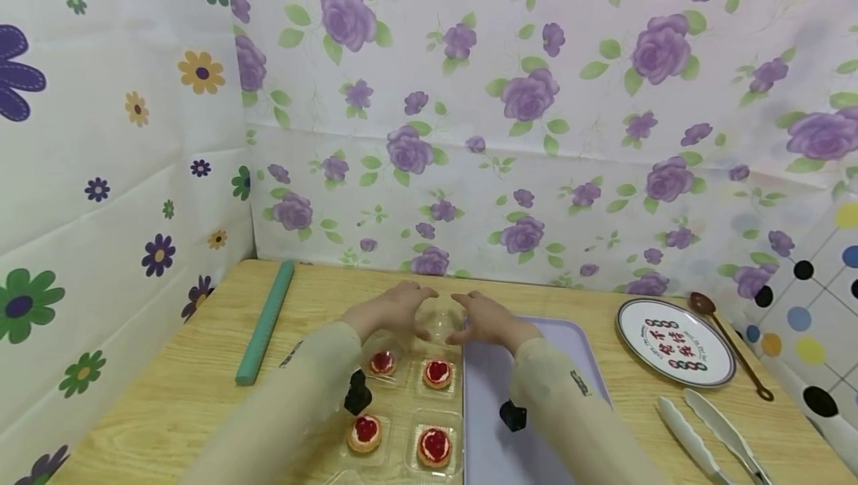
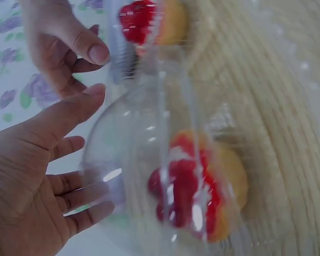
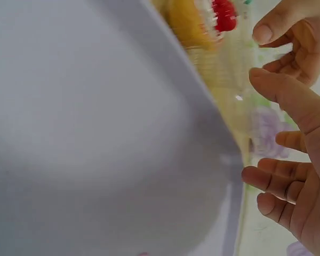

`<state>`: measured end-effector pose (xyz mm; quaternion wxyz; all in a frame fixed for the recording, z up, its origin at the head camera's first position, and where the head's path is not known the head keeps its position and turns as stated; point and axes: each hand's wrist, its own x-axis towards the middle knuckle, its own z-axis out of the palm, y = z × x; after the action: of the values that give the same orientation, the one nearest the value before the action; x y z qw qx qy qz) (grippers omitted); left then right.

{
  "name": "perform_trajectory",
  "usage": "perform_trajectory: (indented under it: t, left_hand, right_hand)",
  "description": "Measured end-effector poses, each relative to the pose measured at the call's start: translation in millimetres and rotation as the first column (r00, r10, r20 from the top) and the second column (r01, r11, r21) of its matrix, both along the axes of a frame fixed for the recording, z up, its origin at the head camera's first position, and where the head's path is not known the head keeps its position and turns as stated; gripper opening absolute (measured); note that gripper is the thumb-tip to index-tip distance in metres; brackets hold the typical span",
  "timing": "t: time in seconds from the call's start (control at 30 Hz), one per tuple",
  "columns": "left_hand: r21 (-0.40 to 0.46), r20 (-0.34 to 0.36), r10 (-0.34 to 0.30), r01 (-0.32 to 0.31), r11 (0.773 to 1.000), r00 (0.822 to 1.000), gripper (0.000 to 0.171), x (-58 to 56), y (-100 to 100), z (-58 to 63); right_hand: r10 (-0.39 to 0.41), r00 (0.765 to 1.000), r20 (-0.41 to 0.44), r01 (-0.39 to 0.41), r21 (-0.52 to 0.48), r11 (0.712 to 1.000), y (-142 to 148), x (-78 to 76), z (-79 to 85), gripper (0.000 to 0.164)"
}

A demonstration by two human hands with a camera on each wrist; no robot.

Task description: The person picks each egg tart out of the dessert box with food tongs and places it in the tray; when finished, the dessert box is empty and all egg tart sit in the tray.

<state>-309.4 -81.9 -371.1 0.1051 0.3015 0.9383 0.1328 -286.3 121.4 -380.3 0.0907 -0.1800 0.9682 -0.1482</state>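
Observation:
At the back of the table my left hand (image 1: 394,310) and right hand (image 1: 491,319) face each other with fingers spread and slightly bent. Between them is a clear plastic lid (image 1: 439,325) of a small box. In the left wrist view, my left hand (image 2: 32,176) is beside a clear domed lid (image 2: 114,138); I cannot tell if it touches. A red-topped tart (image 2: 189,186) shows through the plastic. The right wrist view has my right hand (image 3: 304,165) by the far edge of a lilac tray (image 3: 96,117), gripping nothing visible.
Several tarts in clear boxes, one being a front tart (image 1: 434,448), stand left of the tray (image 1: 556,343). A green rod (image 1: 266,325) lies on the left. To the right are a printed plate (image 1: 675,343), a brown ladle (image 1: 733,343) and tongs (image 1: 713,433). Patterned cloth hangs behind.

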Motion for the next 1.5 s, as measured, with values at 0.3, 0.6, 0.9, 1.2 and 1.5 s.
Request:
perform_trajectory:
  t: [0.3, 0.6, 0.9, 1.2, 1.5]
  left_hand:
    - [0.238, 0.040, -0.029, 0.018, 0.971, 0.999, 0.075, 12.2, -32.7, 12.2]
    - [0.399, -0.024, -0.030, 0.037, 0.916, 0.999, 0.067, 40.3, -52.6, 19.9]
    - [0.505, -0.160, 0.033, 0.053, 0.862, 0.987, 0.062, 65.4, -69.6, 32.5]
    - [0.561, -0.293, 0.060, 0.121, 0.819, 0.954, 0.060, 85.3, -83.9, 33.6]
    - [0.556, -0.315, 0.119, 0.082, 0.827, 0.941, 0.062, 93.8, -99.9, 12.6]
  right_hand:
    - [-0.020, 0.999, -0.028, 0.017, -0.114, 0.993, 1.6, 13.4, 12.5, 0.082]
    - [0.022, 0.996, -0.089, -0.046, -0.281, 0.959, -8.9, 36.5, 16.3, 0.077]
    - [0.050, 0.987, -0.151, -0.100, -0.340, 0.935, -28.2, 57.0, 25.8, 0.071]
    - [0.118, 0.969, -0.217, -0.187, -0.330, 0.925, -45.5, 71.7, 40.7, 0.066]
    - [0.179, 0.957, -0.229, -0.240, -0.275, 0.931, -60.5, 74.3, 47.4, 0.064]
